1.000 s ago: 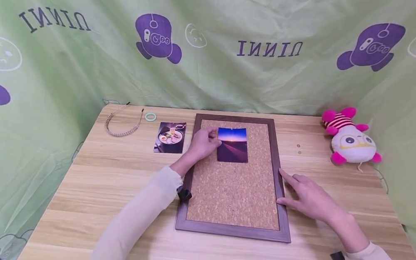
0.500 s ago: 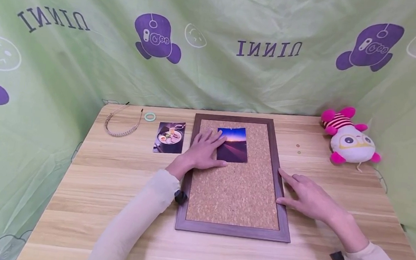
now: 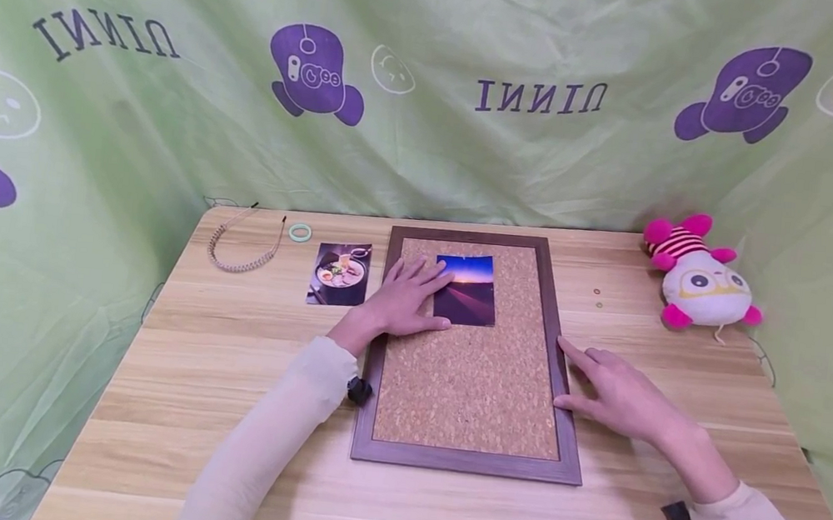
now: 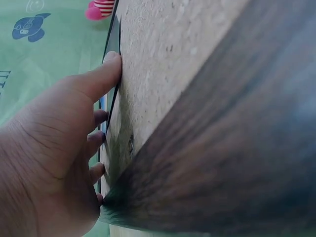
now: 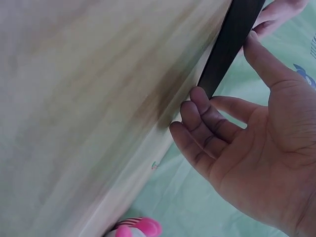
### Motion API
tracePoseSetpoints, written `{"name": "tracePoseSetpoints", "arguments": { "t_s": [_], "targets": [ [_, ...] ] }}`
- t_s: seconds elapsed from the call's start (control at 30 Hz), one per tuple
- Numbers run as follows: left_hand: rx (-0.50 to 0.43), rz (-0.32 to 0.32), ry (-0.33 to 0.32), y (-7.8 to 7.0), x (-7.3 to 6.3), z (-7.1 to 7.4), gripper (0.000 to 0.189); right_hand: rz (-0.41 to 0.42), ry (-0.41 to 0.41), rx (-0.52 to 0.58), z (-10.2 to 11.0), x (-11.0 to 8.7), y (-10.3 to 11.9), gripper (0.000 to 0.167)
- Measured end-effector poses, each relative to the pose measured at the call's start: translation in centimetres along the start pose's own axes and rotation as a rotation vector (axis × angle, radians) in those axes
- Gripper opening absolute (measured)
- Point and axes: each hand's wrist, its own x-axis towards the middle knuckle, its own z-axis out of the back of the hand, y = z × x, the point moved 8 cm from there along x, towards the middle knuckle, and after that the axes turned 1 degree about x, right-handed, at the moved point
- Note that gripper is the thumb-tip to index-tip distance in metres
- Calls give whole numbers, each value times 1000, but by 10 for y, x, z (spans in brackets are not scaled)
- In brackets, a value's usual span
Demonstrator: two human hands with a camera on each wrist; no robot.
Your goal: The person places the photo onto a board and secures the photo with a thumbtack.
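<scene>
One sunset photo lies on the cork board, just above the centre of the head view, its left edge under the spread fingertips of the left hand, whose thumb sits by the photo's lower left corner. At centre right, the right hand touches the board's dark frame with forefinger and thumb, set apart from each other and clamped on nothing. Left of the board, a food photo rests on the worktop; two tiny rings lie to the right, near the plush toy. Nothing visible pins the sunset photo, so a sideways drag of the left hand could skew it, and lifting the fingers could pull it along if it clings. The left wrist view shows that hand at left, thumb out and other fingers apart, against the surface seen nearly edge-on; whether the photo lies wholly flat there cannot be told. In the right wrist view the fingers, lower right, are loosely bent against the frame's edge, gripping nothing; a harder push there might slide the whole board, since the contact seems light.
</scene>
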Motion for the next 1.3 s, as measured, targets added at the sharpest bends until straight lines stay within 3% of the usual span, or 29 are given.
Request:
{"name": "tracePoseSetpoints", "arguments": {
  "t_s": [0.2, 0.37, 0.57, 0.73, 0.93, 1.3],
  "targets": [
    [-17, -22, -25, 3, -2, -1, 92, 18, -46, -6, 8, 6, -3, 76],
    [-14, -27, -31, 2, -2, -2, 92, -25, -131, 13, 26, 17, -15, 58],
    [-32, -16, -36, 3, -2, -2, 93, -73, -312, 44, 51, 25, -41, 30],
    [-24, -13, -58, 3, -1, -2, 92, -145, -450, 105, 61, 28, -65, 17],
    [-24, 4, -74, 4, 1, -3, 83, -261, -393, 235, 51, 37, -95, 20],
    [-77, 21, -117, 5, 0, -2, 80, -289, -326, 283, 39, 50, -121, 22]
  ]
}}
